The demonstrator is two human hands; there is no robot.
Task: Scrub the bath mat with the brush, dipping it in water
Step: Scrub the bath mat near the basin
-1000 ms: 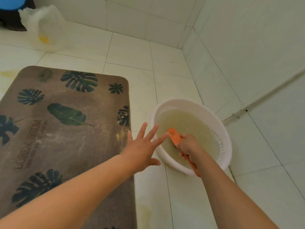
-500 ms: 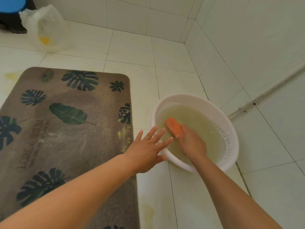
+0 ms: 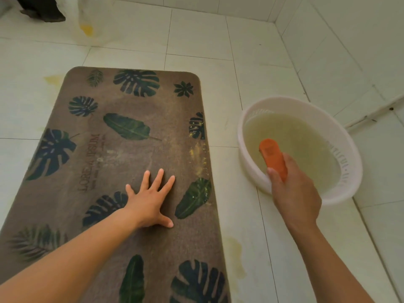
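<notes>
White floor tiles (image 3: 196, 40) fill the head view and meet a tiled wall (image 3: 349, 40) to the right of the bath mat (image 3: 131, 154). The mat lies flat on the floor, brown with dark green leaf prints and yellowish smears along its right edge. Near the mat's middle the left hand (image 3: 150, 200) rests palm down, fingers straight and spread, holding nothing. Just right of the mat a white basin (image 3: 355, 171) stands on the floor, filled with cloudy yellowish water (image 3: 295, 136). The right hand (image 3: 295, 193) is over the basin's near rim, fingers curled round the handle of the orange brush (image 3: 272, 155). The brush head points out over the water, and I cannot tell whether the bristles touch it. Beyond the mat's far end a translucent plastic bag (image 3: 87, 25) with a yellow patch sits on the floor. A yellow stain (image 3: 235, 254) marks the tiles beside the mat's near right edge.
</notes>
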